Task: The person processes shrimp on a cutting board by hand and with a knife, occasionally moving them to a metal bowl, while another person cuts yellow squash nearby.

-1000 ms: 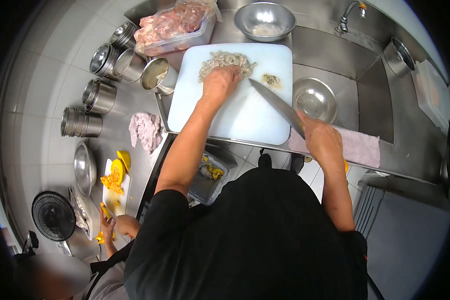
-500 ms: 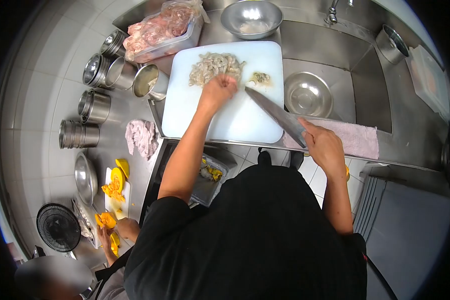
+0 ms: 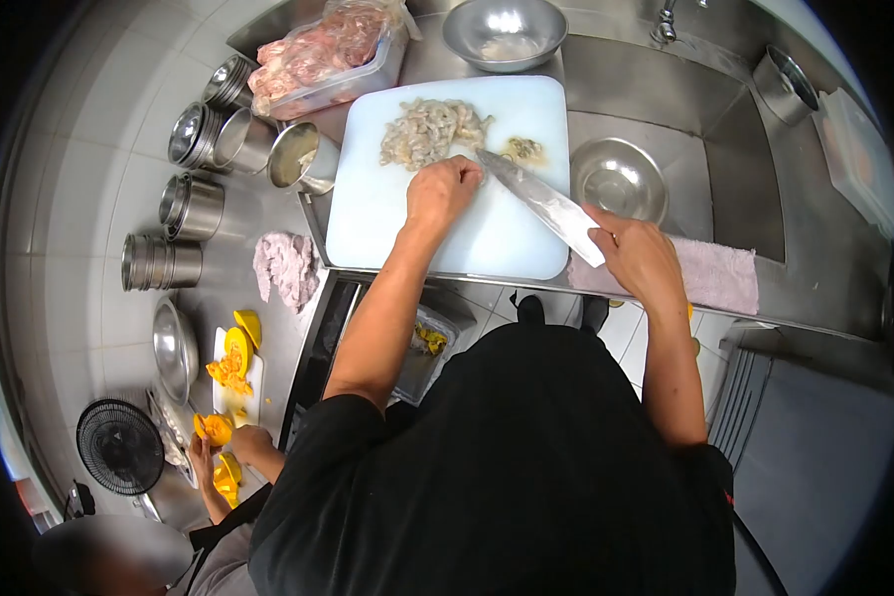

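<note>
My right hand [image 3: 638, 256] is closed around the handle end of a broad chef's knife [image 3: 546, 207], whose blade slants up and left over the white cutting board [image 3: 502, 243]. The knife's tip lies close to the fingers of my left hand [image 3: 445, 189]. That hand is closed, with its fingertips bunched near the board; whatever they hold is hidden. Just beyond it is a heap of peeled raw shrimp [image 3: 429, 134]. Right of the heap sits a small pile of dark, wet scraps [image 3: 524, 151].
A metal bowl [image 3: 618, 181] stands in the sink [image 3: 687, 179], right of the board. Bagged raw meat [image 3: 318, 55] fills a plastic tub behind. Steel pots [image 3: 191, 207] line the left counter, where a co-worker's hands [image 3: 253, 447] work on pumpkin [image 3: 213, 428]. A pink towel [image 3: 710, 273] hangs over the front edge.
The knife blade has turned, its face now brighter, and its tip has moved up and left toward my left hand. My left hand has shifted slightly right and down, its fingers more curled.
</note>
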`<state>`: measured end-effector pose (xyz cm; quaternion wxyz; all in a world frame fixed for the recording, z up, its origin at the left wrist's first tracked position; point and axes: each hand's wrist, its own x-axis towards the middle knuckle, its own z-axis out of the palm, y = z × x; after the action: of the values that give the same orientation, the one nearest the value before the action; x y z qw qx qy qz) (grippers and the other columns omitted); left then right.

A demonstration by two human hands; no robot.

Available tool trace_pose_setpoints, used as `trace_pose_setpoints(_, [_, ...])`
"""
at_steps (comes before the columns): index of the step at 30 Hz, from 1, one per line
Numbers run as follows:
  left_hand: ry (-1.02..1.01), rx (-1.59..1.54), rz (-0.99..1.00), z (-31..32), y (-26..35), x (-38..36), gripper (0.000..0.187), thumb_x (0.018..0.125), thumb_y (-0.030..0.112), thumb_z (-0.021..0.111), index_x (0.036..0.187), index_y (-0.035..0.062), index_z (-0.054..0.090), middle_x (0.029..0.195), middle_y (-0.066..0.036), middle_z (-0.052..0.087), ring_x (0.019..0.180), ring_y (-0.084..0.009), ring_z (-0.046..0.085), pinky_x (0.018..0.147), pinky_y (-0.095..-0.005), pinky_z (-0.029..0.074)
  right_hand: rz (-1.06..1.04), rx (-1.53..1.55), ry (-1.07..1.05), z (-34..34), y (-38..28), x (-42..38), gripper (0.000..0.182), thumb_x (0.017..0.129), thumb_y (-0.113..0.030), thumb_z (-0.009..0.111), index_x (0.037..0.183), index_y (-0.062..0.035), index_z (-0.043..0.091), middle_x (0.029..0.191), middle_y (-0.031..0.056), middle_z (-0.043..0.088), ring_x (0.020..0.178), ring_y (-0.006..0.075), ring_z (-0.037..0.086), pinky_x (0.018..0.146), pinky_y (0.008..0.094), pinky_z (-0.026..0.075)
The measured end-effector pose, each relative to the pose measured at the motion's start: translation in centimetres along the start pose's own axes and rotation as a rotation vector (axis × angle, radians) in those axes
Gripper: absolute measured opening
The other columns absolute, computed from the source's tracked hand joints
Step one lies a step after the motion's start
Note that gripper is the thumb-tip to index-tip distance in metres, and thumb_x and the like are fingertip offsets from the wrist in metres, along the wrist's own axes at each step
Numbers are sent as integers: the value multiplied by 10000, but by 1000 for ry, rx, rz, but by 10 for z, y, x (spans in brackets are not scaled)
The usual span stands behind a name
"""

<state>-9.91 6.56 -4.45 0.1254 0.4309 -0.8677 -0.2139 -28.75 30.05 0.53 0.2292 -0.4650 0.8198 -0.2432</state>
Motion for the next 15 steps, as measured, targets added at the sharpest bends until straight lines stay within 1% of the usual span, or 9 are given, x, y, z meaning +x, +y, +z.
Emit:
trace_pose_setpoints(1, [-2,42,11,2,-1,2,232,912,308,667,1008,139,794,945,-138,768,904,-348,724,828,-437,561,-3,-4,4,0,-1,1,358,974,-257,632,1316,-184,713,966,214,738,889,408,695,845,444,532])
trace_pose_setpoints(3, [-13,60,10,2,-2,4,271,917,326,671,1027,109,792,926,-144,767,878,-336,730,815,-425,558,-13,-12,10,1,-4,2,356,976,-250,627,1315,-185,713,966,218,735,894,413,692,849,449,530])
trace_pose_setpoints(4, [-18,69,8,1,-2,4,292,919,335,674,1036,94,791,916,-147,766,865,-330,733,808,-420,556,-11,-12,-3,1,-4,2,356,974,-238,623,1315,-184,714,991,220,732,917,418,688,857,468,529])
trace_pose_setpoints(6, [-27,74,2,0,-3,5,292,919,340,673,1037,102,793,912,-149,766,861,-330,734,808,-419,556,-6,-11,-30,0,-5,-1,359,970,-214,615,1314,-183,716,1043,224,727,964,426,680,874,504,528])
trace_pose_setpoints(10, [-25,69,-21,-2,1,2,289,918,344,674,1030,105,794,897,-150,766,859,-332,736,803,-419,557,-22,-28,-22,2,1,-14,363,978,-219,598,1320,-183,713,1033,225,728,957,425,681,870,507,527])
trace_pose_setpoints(13, [-2,17,-57,2,2,1,256,912,307,659,994,98,783,918,-193,759,885,-381,729,839,-464,564,-5,-8,-33,4,6,-27,364,981,-227,589,1321,-183,713,1008,223,730,947,424,682,860,508,527])
trace_pose_setpoints(15, [-9,-44,-109,6,2,2,255,907,291,664,994,79,777,902,-214,754,876,-385,730,835,-466,563,19,-17,-45,4,7,-36,362,983,-233,586,1317,-180,715,990,219,731,942,422,682,850,508,527])
